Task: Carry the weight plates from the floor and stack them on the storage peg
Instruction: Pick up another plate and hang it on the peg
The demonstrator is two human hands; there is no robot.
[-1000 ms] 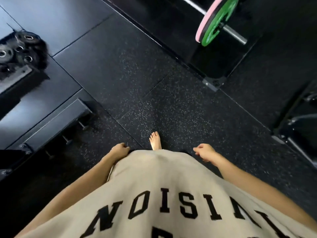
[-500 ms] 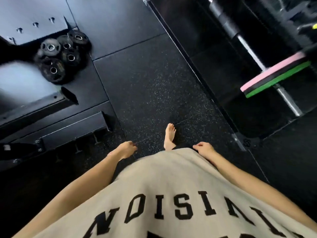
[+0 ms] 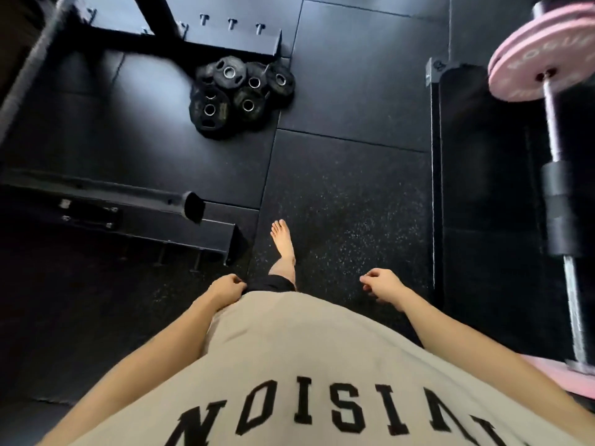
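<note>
At the far left a black steel rack (image 3: 135, 201) stood on the dark rubber floor (image 3: 347, 91), its square tube ends open toward the middle, with a row of small pegs (image 3: 231, 23) on the base beam farther back. Just beyond that beam's end lay the weight plates (image 3: 240, 96): a loose heap of small black discs, flat and overlapping, each with a bright metal ring around its centre hole and cut-out grip slots. They rested on the floor, well ahead of the person and apart from both hands.

Lower down, the left hand (image 3: 227, 289) hung at the hem of a beige shirt (image 3: 289, 365), fingers curled loosely and holding nothing. A bare foot (image 3: 283, 241) was planted on the speckled mat ahead of the shirt. The right hand (image 3: 383, 284) hung clear of the body, fingers half bent, also empty.

At the right edge a barbell (image 3: 561, 201) carried a pink plate (image 3: 541, 56) at its far end.
</note>
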